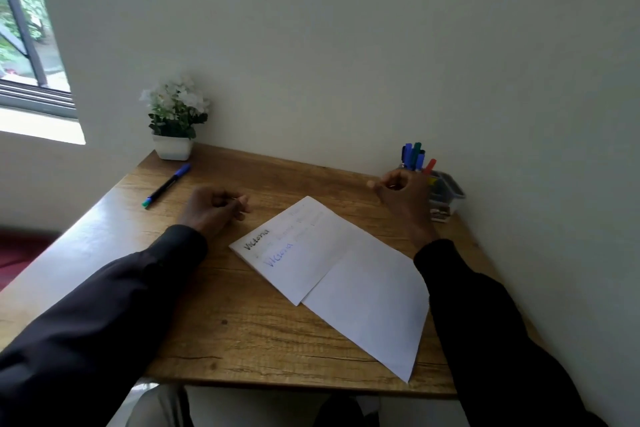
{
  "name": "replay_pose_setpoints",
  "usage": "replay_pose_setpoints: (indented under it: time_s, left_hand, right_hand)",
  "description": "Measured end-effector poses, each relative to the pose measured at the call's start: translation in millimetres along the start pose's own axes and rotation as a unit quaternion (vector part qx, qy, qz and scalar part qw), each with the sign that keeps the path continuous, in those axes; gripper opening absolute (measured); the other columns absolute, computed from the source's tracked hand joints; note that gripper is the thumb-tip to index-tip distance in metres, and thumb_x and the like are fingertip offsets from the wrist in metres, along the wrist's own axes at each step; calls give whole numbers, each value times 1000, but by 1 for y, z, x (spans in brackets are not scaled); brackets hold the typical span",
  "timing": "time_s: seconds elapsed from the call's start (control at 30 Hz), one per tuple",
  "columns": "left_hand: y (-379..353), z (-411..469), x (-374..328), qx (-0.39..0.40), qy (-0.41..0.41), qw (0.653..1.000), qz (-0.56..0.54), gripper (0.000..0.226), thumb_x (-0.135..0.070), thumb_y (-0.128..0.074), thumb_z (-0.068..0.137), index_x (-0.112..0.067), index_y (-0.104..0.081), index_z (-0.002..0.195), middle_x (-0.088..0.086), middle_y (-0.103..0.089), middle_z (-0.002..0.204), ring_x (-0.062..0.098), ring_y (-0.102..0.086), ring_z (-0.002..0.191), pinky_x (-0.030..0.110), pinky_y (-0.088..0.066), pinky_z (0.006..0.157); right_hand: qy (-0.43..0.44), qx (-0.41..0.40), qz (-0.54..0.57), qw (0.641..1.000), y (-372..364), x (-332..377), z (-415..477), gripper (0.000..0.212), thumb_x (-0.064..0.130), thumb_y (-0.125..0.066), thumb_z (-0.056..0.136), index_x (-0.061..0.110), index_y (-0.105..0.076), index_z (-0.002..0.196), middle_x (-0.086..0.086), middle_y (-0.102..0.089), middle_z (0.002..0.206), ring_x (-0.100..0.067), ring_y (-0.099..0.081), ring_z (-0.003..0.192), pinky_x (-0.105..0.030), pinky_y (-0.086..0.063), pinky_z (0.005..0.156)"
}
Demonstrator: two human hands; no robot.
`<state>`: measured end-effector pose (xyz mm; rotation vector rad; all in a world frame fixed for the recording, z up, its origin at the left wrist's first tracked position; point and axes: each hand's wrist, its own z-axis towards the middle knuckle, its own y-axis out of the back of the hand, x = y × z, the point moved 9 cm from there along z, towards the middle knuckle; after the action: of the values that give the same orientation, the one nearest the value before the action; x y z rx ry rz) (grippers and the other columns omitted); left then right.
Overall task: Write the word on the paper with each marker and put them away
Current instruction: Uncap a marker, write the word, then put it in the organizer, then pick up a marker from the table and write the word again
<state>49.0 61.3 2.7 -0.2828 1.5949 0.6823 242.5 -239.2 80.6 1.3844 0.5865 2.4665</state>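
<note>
Reaching to the far right corner of the wooden desk (242,329), the right hand (403,196) is being held against the marker holder (452,194), its fingers curled into a loose ring and one fingertip sticking out to the left. A red marker (430,166) is being shown rising just beyond those fingers, tilted rightward; whether it is being pinched by the hand or is only standing in the holder behind it cannot be told. Blue and green markers (414,154) are being kept upright in the holder, just behind the right hand. The left hand (214,210) is being rested on the desk with its fingers loosely curled, and nothing is being held in it. Between the two hands, slightly nearer the person, a sheet of paper (304,260) is lying at an angle; one word is being displayed on it twice, in black and, below that, in blue, with fainter lines beside them too blurred to read. A second, blank sheet (374,308) is lying against the first, below the right wrist. Beyond the left hand and to its left, a blue-capped marker (166,186) is being left flat on the desk, apart from the hand. Farther behind it a potted plant with white flowers (173,121) is being kept against the wall, near a window (27,45)
</note>
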Motion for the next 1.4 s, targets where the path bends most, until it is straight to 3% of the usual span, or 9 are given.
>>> replay_pose_setpoints:
  time_s: [0.23, 0.43, 0.53, 0.67, 0.8, 0.97, 1.17, 1.3, 1.4]
  left_hand:
    - [63, -21, 7, -56, -24, 997, -45, 19, -25, -69, 90, -9, -72, 101, 4, -76, 90, 22, -71, 84, 36, -57, 79]
    - [128, -39, 39, -148, -5, 981, -123, 22, -18, -74, 88, -1, -72, 101, 16, -76, 87, 27, -70, 78, 34, -56, 75]
    - [138, -40, 52, -162, 8, 975, -150, 20, -14, -72, 89, 3, -71, 101, 20, -75, 88, 25, -69, 75, 24, -57, 66]
    - [140, -35, 57, -150, 0, 975, -163, 21, -16, -74, 87, -1, -73, 101, 15, -77, 86, 25, -70, 74, 33, -57, 72]
    - [140, -32, 58, -145, -11, 975, -169, 19, -13, -73, 87, -1, -73, 102, 16, -76, 87, 24, -70, 73, 31, -59, 72]
    - [134, -32, 56, -131, -33, 981, -137, 16, -12, -75, 86, 0, -74, 97, 17, -76, 86, 17, -67, 65, 26, -54, 65]
    - [130, -29, 53, -113, -46, 987, -100, 18, -23, -77, 85, -9, -76, 94, 8, -77, 83, 19, -68, 69, 35, -57, 73]
    - [129, -29, 51, -99, -50, 990, -87, 20, -26, -77, 85, -11, -76, 98, 5, -77, 86, 20, -70, 73, 33, -59, 74]
    - [126, -30, 47, -93, -56, 991, -76, 19, -26, -77, 84, -13, -76, 98, 3, -77, 86, 19, -71, 74, 28, -57, 70]
  right_hand:
    - [0, 197, 45, 979, -97, 35, -28, 15, 12, -85, 82, 8, -70, 83, -6, -74, 73, -9, -67, 59, -24, -55, 55]
    - [152, 302, -78, 938, -181, 104, -41, 11, 16, -85, 81, 15, -75, 82, 5, -72, 76, -3, -64, 67, -19, -54, 64]
    - [222, 339, -99, 909, -227, 137, -48, 9, 15, -83, 81, 15, -75, 84, 3, -72, 81, -11, -67, 74, -31, -58, 70]
    - [309, 361, -147, 867, -285, 171, -59, 10, 15, -77, 86, 15, -70, 93, -1, -70, 94, -17, -64, 86, -42, -56, 80]
    - [395, 350, -242, 814, -327, 189, -67, 24, 3, -63, 90, 14, -65, 112, -8, -68, 116, -26, -64, 104, -41, -55, 84]
    - [414, 386, -272, 778, -359, 187, -76, 37, 2, -49, 100, 7, -57, 135, -15, -59, 136, -32, -55, 124, -37, -44, 101]
    - [415, 381, -227, 794, -335, 170, -69, 19, 4, -60, 94, 15, -67, 108, -5, -61, 114, -21, -57, 104, -35, -52, 82]
    - [368, 395, -213, 815, -314, 139, -58, 23, 6, -62, 96, 13, -65, 118, -5, -59, 118, -20, -59, 104, -28, -50, 82]
    - [307, 373, -130, 866, -281, 125, -46, 28, 7, -64, 95, 12, -68, 122, 4, -56, 106, -10, -56, 94, -11, -40, 79]
